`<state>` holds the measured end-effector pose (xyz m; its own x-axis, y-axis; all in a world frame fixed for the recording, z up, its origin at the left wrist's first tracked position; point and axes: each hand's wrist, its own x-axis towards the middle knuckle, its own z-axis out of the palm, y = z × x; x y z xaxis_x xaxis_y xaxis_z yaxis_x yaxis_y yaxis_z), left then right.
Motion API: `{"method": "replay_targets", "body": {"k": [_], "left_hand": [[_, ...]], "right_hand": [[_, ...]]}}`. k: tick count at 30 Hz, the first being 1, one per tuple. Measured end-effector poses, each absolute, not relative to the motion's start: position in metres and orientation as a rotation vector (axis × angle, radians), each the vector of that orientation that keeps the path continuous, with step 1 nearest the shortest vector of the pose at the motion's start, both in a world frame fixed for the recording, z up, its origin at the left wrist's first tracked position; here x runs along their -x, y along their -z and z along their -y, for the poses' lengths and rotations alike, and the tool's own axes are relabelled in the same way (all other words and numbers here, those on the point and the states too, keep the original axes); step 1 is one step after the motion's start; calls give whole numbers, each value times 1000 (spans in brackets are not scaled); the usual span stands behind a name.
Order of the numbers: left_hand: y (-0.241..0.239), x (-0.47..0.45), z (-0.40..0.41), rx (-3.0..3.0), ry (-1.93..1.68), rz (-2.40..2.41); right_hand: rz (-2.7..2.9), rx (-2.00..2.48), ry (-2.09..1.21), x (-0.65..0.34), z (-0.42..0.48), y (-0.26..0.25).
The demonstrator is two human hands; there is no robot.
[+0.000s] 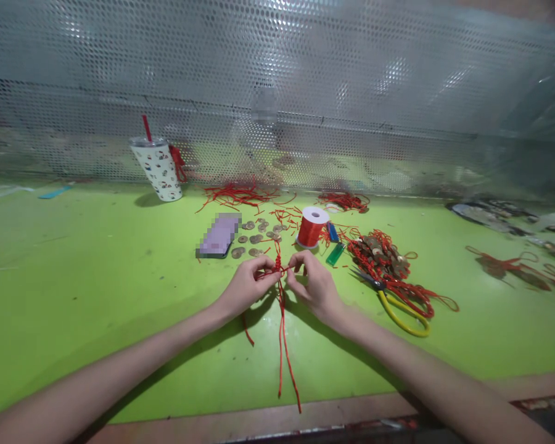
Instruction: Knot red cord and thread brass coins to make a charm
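Through the head camera I see a bright green tabletop (74, 277) backed by a perforated metal screen (305, 92) that runs the full width of the view. My left hand (246, 285) and right hand (315, 285) meet near the middle of the table, fingertips facing each other. Both are pinched closed on a red cord (282, 327). The cord is held between them just above the surface. A short knotted stretch (278, 264) stands up between the two sets of fingertips, and loose tails trail down toward the near edge of the table. Just beyond the hands lies a scatter of round coins (256, 235), and to their left a flat purple object (219, 235), blurred so I cannot tell what it is. A spool of red cord (312, 227) stands upright to the right of the coins, with a blue lighter (333, 232) and a green lighter (335, 254) beside it. Farther right is a heap of knotted red pieces (383, 256), and yellow-handled scissors (398, 308) lie at its near side, their handles partly overlapped by red strands. At the back left a patterned cup (160, 169) with a red straw stands near the screen, and red cord scraps (235, 194) lie along the back edge.
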<state>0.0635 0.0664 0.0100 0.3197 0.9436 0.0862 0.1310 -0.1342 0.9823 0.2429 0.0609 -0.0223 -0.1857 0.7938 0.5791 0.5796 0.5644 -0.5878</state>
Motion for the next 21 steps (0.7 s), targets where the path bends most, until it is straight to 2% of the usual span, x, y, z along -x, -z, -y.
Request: {"method": "replay_targets", "body": {"k": [4, 12, 21], "left_hand": [[-9, -63, -68, -1565, -967, -1009], [-6, -60, -73, -1562, -973, -1036], [-7, -55, -76, -1549, -1038, -1147]], "right_hand": [[1825, 1035, -332, -245, -60, 16], [1516, 978, -897, -242, -55, -1], [1263, 986, -628, -255, -64, -6]]}}
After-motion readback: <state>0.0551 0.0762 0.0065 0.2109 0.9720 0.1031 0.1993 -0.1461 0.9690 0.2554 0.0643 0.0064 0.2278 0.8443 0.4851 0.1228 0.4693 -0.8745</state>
